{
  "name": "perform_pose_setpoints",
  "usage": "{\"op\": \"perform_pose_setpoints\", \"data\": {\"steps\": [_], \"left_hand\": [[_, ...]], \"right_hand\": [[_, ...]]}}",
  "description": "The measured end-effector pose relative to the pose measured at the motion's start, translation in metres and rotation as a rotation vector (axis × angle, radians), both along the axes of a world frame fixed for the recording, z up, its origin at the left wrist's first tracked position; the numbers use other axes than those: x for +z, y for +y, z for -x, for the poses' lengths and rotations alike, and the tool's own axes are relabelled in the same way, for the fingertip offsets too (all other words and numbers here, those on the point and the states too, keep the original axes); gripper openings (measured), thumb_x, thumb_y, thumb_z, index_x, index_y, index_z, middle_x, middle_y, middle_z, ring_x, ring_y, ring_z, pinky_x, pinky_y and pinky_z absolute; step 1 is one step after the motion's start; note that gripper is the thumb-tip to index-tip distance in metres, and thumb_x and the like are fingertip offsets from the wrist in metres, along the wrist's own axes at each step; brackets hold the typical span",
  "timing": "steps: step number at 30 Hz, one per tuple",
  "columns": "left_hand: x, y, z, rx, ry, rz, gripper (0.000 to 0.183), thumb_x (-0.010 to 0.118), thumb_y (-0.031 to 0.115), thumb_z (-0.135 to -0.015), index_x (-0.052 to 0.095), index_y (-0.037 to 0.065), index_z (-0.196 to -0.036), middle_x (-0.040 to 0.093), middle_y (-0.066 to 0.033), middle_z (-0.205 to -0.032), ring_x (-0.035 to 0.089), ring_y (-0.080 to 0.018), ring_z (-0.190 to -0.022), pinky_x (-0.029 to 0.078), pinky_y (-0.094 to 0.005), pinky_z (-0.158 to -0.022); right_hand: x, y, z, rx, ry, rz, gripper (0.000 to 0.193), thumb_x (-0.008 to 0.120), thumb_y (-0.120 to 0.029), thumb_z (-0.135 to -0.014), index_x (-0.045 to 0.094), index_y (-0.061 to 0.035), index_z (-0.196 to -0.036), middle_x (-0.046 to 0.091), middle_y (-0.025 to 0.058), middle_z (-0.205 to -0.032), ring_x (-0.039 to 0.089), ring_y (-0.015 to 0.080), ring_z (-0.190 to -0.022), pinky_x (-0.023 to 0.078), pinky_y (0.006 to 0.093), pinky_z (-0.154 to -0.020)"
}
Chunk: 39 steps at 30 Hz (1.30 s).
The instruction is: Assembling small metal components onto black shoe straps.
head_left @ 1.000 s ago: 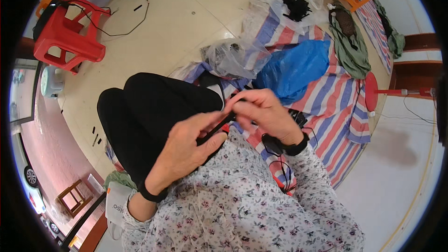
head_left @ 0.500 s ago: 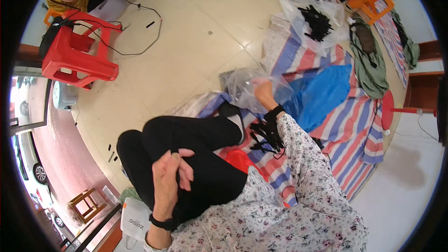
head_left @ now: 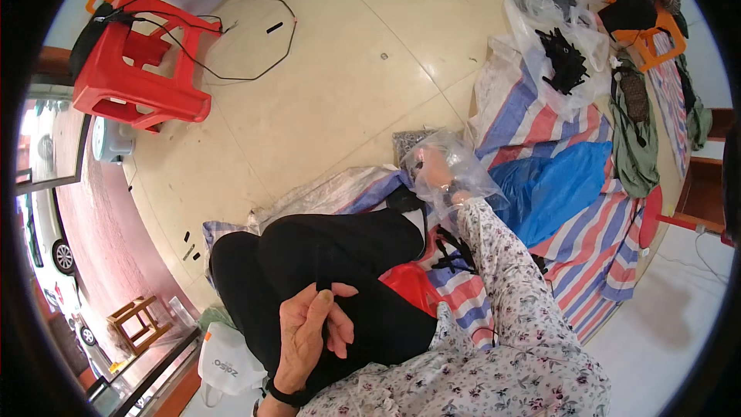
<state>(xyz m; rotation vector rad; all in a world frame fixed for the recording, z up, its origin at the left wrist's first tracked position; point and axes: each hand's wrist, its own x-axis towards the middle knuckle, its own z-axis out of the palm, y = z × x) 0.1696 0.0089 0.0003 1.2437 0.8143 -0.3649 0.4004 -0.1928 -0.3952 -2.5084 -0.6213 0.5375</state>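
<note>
My left hand (head_left: pixel 312 332) is closed above my black-trousered thigh, thumb and forefinger pinched on a thin black strip (head_left: pixel 321 266) that stands out poorly against the dark cloth. My right hand (head_left: pixel 436 170) reaches forward into a see-through plastic bag (head_left: pixel 482 185); the film covers it, and its fingers are too blurred to read. A loose heap of black strips (head_left: pixel 450 251) lies beside my right forearm. Right of the bag, a blue plastic sheet (head_left: pixel 567 185) is spread out. Between my thigh and the heap shows a red plastic piece (head_left: pixel 409 286).
Striped sheeting (head_left: pixel 579 278) covers the floor on my right. Farther off, another see-through bag (head_left: pixel 532 27) holds a pile of black strips (head_left: pixel 565 62). A red stool (head_left: pixel 147 62) with cables stands far left. A white bag (head_left: pixel 231 359) lies near left. Other people sit at the upper edges.
My right hand has gone from the bag's near side to inside it, and the wrist is now under the film. The left pinch now shows the black strip upright. The whole view has shifted slightly.
</note>
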Motion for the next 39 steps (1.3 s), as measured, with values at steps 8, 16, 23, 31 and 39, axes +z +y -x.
{"op": "perform_pose_setpoints", "data": {"steps": [8, 16, 23, 31, 39], "left_hand": [[-0.005, -0.005, 0.014, 0.050, -0.087, -0.059, 0.038, 0.039, 0.027, -0.101, 0.062, -0.003, -0.100, 0.059, -0.0063, -0.055, 0.049, -0.0085, -0.035, 0.033, -0.0183, -0.033], [-0.009, -0.003, 0.017, 0.020, -0.135, -0.072, 0.037, 0.040, 0.027, -0.100, 0.060, -0.004, -0.102, 0.059, -0.0074, -0.057, 0.050, -0.0096, -0.037, 0.033, -0.0191, -0.037], [-0.014, -0.005, 0.013, 0.071, -0.220, -0.049, 0.040, 0.040, 0.030, -0.100, 0.061, -0.004, -0.102, 0.060, -0.0038, -0.061, 0.051, -0.0068, -0.044, 0.036, -0.0182, -0.042], [0.001, -0.024, 0.018, 0.151, -0.420, -0.072, 0.025, 0.049, 0.016, -0.097, 0.063, -0.005, -0.092, 0.051, -0.0024, -0.087, 0.046, -0.0054, -0.076, 0.035, -0.0205, -0.067], [0.010, -0.029, 0.037, 0.267, -0.469, 0.100, 0.021, 0.056, 0.019, -0.096, 0.065, 0.001, -0.090, 0.043, 0.0059, -0.068, 0.037, -0.0034, -0.061, 0.032, -0.0205, -0.058]], "right_hand": [[0.048, -0.020, 0.009, -0.583, 0.458, -0.655, 0.023, 0.059, -0.004, -0.078, 0.064, -0.0015, -0.100, 0.062, 0.0085, -0.076, 0.061, 0.0202, -0.075, 0.050, 0.0337, -0.071], [0.064, -0.068, 0.020, -0.380, -0.044, -0.548, 0.020, 0.060, -0.010, -0.085, 0.062, -0.0060, -0.105, 0.063, 0.0065, -0.086, 0.059, 0.0158, -0.081, 0.048, 0.0285, -0.061], [0.116, -0.096, 0.035, -0.965, 1.253, -1.476, 0.027, 0.052, -0.024, -0.095, 0.057, 0.0022, -0.095, 0.061, 0.0144, -0.087, 0.059, 0.0293, -0.080, 0.050, 0.0348, -0.064], [0.287, -0.064, 0.109, -0.693, 1.278, -1.548, 0.034, 0.049, -0.030, -0.098, 0.059, 0.0024, -0.103, 0.061, 0.0137, -0.096, 0.058, 0.0256, -0.089, 0.048, 0.0327, -0.078], [0.425, 0.005, 0.163, -0.445, 1.290, -1.417, 0.035, 0.042, -0.029, -0.102, 0.058, 0.0021, -0.104, 0.061, 0.0116, -0.097, 0.060, 0.0221, -0.090, 0.049, 0.0329, -0.078]]}}
